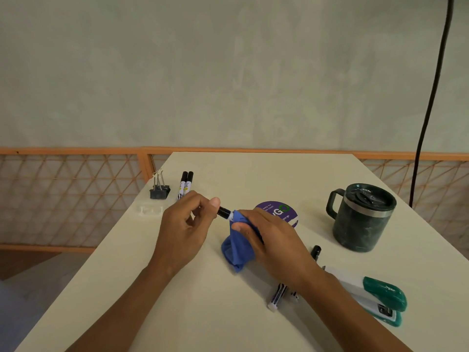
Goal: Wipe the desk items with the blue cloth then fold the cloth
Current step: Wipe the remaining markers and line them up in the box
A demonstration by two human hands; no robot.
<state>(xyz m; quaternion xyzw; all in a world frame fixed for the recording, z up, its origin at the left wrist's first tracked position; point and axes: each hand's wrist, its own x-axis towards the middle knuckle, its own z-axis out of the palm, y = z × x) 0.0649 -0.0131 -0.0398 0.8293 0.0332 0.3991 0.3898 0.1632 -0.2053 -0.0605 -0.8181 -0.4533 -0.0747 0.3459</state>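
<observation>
My left hand [189, 219] pinches the black capped end of a marker [224, 212] above the white desk [177, 301]. My right hand [269, 237] grips the blue cloth [237, 250], which is wrapped round the marker's white barrel. The cloth's loose end hangs down and touches the desk. Most of the marker's barrel is hidden inside the cloth and under my right hand.
Two markers [186, 185] and black binder clips [159, 190] lie at the far left, beside a clear small box [149, 210]. A purple round container [281, 212] sits behind my right hand. A dark mug [363, 217], more markers [278, 295] and a green stapler [375, 298] lie right.
</observation>
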